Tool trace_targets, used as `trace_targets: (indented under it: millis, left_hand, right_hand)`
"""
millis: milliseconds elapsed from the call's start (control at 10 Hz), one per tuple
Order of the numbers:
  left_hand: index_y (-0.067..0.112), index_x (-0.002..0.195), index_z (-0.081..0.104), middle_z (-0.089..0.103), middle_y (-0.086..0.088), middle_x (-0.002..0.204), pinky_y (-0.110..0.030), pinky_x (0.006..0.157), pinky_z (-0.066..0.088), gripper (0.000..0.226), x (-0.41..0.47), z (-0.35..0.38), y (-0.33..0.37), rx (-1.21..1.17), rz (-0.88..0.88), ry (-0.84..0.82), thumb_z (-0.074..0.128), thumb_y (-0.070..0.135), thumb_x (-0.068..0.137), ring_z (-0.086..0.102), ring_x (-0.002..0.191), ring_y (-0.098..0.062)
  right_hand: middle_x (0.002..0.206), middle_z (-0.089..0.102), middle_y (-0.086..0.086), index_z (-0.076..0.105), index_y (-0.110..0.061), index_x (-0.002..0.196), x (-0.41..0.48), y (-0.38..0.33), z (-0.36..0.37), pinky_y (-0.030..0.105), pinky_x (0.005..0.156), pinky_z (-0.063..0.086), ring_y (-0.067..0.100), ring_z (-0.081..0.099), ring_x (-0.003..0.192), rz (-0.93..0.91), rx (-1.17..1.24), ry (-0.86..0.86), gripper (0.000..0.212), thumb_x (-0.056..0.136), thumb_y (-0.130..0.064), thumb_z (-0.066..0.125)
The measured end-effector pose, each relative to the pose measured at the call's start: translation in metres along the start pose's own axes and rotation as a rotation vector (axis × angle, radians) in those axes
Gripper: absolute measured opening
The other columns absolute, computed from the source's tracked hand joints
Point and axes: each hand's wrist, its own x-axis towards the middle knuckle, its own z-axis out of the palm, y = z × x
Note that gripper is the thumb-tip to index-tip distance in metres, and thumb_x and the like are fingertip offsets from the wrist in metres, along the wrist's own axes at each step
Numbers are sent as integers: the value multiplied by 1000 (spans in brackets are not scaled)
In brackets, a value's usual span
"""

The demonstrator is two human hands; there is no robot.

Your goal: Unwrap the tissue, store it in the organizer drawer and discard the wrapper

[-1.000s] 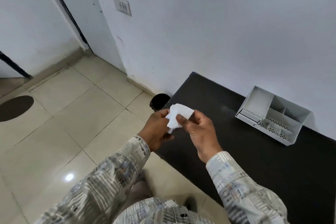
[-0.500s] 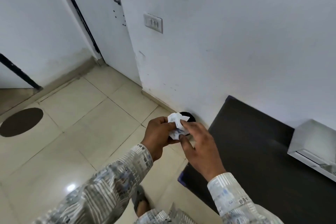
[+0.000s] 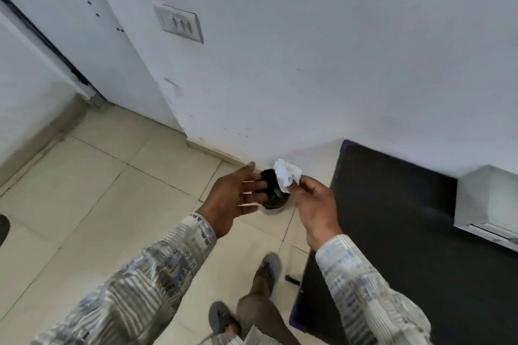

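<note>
Head view, nearest zone: two sleeves of a pale printed shirt enter from the bottom edge, with two feet in grey sandals on the cream tiled floor between them.

Middle zone: the left hand is spread flat, fingers apart, holding nothing, and sits just left of a small round black waste bin that stands on the floor at the foot of the wall. The right hand is closed in a pinch, thumb against fingertips, on a crumpled white piece of paper-like material, which it holds directly above the bin opening. Whether this piece is the wrapper or the tissue cannot be told from the frame; no second piece is visible.

Right zone: a black rectangular tabletop runs along the wall. At its far right edge stands a white plastic desk organizer, only partly in view; its drawer contents are not visible.

Task status, as a judgement: the position over the bin suggests the discard step is in hand and not yet completed, since the piece remains gripped. Storage of the tissue in the drawer cannot be confirmed.

Far zone: a white wall carries a white switch plate with three rocker switches; a white door with a dark handle lies further left.

Markings: no brand, label or legible writing is visible on any item.
</note>
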Motion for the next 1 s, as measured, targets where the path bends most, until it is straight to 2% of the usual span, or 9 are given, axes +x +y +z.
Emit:
trace_targets:
  millis: [100, 300, 400, 500, 600, 700, 800, 900, 1000]
  left_hand:
    - [15, 109, 74, 82, -9, 117, -51, 100, 56, 36, 70, -12, 16, 50, -30, 97, 66, 48, 98, 76, 111, -33]
    - [15, 105, 74, 80, -6, 110, -44, 88, 55, 28, 206, -32, 8, 161, -120, 136, 72, 41, 95, 74, 99, -29]
    - [16, 105, 75, 80, -6, 108, -42, 82, 54, 27, 261, -40, -12, 194, -156, 148, 75, 41, 93, 73, 95, -26]
    - [12, 108, 76, 78, -9, 108, -40, 76, 51, 32, 358, -53, -57, 235, -188, 162, 78, 39, 90, 70, 91, -26]
    - [11, 104, 77, 74, -10, 105, -36, 71, 49, 31, 421, -62, -91, 304, -233, 175, 81, 37, 88, 66, 88, -25]
    - [9, 105, 73, 71, -12, 110, -33, 68, 50, 30, 487, -74, -127, 422, -279, 153, 81, 35, 91, 67, 97, -30]
    - [12, 121, 72, 73, -13, 117, -34, 71, 51, 39, 522, -84, -145, 494, -292, 106, 81, 36, 91, 68, 102, -31]
    - [26, 133, 68, 77, -17, 121, -39, 88, 57, 57, 555, -98, -158, 667, -282, 57, 83, 42, 80, 72, 104, -31]
    - [32, 139, 63, 72, -12, 137, -41, 105, 54, 65, 563, -98, -158, 856, -219, 34, 80, 46, 78, 71, 118, -29]
  right_hand:
    - [101, 83, -7, 80, -29, 96, 60, 18, 19, 38, 94, 57, 18, 75, 103, 208, 191, 46, 9, 90, -23, 79]
    - [110, 79, 3, 73, -21, 106, 165, 83, 55, 33, 79, 53, 17, 72, 97, 482, 380, 173, 12, 95, -19, 75]
    - [110, 80, 6, 73, -20, 102, 202, 126, 72, 35, 78, 53, 19, 73, 95, 536, 343, 258, 12, 91, -22, 78]
    - [101, 80, 7, 73, -20, 91, 271, 200, 101, 39, 80, 55, 23, 72, 88, 604, 282, 365, 15, 83, -29, 83]
    - [87, 75, 5, 72, -19, 81, 314, 247, 120, 33, 72, 51, 23, 65, 76, 643, 216, 415, 17, 80, -32, 83]
    - [76, 68, 2, 69, -17, 70, 364, 305, 139, 30, 72, 51, 27, 64, 77, 726, 91, 401, 21, 84, -30, 77]
    - [90, 73, 7, 69, -19, 76, 389, 348, 148, 40, 88, 60, 33, 69, 92, 808, 91, 344, 11, 83, -27, 69]
    - [118, 73, 18, 73, -6, 110, 402, 374, 155, 46, 96, 59, 38, 69, 108, 865, 48, 327, 32, 87, -26, 63]
    - [117, 71, 13, 72, -9, 115, 398, 357, 158, 35, 86, 53, 33, 67, 107, 794, 13, 355, 27, 92, -20, 63]
